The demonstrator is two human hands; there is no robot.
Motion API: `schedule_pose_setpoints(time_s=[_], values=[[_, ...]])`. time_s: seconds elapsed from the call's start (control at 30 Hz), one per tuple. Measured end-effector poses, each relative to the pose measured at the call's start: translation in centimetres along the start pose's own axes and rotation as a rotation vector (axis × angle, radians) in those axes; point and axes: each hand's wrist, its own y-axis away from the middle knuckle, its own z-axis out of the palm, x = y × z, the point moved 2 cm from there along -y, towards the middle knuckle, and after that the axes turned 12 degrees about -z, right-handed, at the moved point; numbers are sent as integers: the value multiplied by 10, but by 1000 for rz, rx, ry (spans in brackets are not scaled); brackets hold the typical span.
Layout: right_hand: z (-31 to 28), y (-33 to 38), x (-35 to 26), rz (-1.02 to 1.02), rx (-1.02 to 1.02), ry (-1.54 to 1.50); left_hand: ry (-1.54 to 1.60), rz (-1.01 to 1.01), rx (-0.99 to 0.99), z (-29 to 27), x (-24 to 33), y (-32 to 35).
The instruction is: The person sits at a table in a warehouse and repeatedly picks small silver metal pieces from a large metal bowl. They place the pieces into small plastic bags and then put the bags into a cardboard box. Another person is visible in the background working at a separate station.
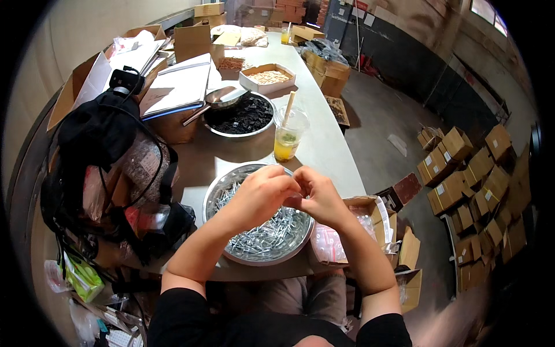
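My left hand and my right hand meet above the far right part of a round steel bowl. Fingers of both are curled inward and pressed together, and whatever they pinch is hidden. Beneath them the bowl holds a heap of silvery screws or similar metal pins. Just beyond my hands stands a clear plastic cup with a yellow drink and a thick straw. Beside my right forearm, a cardboard box contains clear plastic bags with red edges.
Farther along the table are a bowl of black small parts, a metal scoop and a white tray of tan pieces. At left sit a black backpack and papers. Stacked cartons stand on the right.
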Motion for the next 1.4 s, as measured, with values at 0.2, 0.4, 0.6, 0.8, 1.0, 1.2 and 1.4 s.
schedule_pose_setpoints(time_s=[0.2, 0.4, 0.6, 0.8, 1.0, 1.2, 1.4], values=[[34, -4, 55, -354, -190, 356, 106, -101, 284, -12, -14, -10], [45, 3, 66, -212, -146, 326, 122, -209, 291, -18, -29, -8], [35, 4, 59, -211, -94, 263, 110, -38, 308, -5, -45, -16], [24, 8, 44, 26, -32, 29, 102, -260, 206, -7, -31, -11], [16, 11, 33, 185, -36, -375, 109, -214, 257, -1, -32, -11], [21, 13, 37, 292, -80, -717, -1, -135, -55, 21, -33, -8], [32, 20, 64, 244, -35, -445, -7, -410, 53, 26, -78, -44]])
